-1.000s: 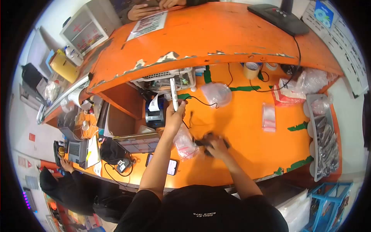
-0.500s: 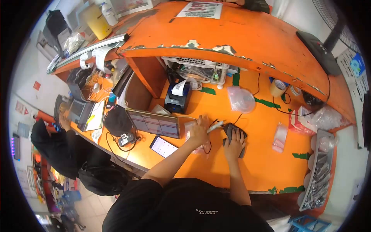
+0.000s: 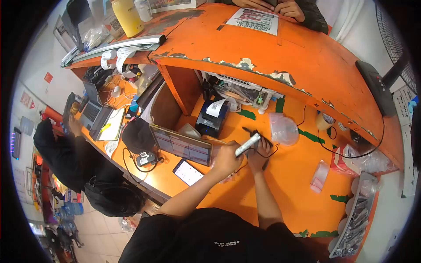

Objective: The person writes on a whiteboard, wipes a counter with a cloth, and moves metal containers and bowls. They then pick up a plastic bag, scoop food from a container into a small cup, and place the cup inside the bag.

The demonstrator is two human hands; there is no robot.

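My left hand is closed round a slim white tube with dark print, held slanted over the counter. Right beside it, my right hand grips a dark, flat object, mostly hidden by the fingers, its kind unclear. A thin black cable loops out near that hand. To the left of my hands stands a tablet with a lit screen, and in front of it lies a phone, its screen on.
A receipt printer stands behind my hands. Clear plastic lids and a pink-edged plastic packet lie to the right. A black cap is left of the tablet. One person works at left; another person's hands rest beyond the raised counter.
My right hand has lifted the dark object from the counter and moved towards my left hand. The white tube is now upright and close to it. The view has shifted slightly.
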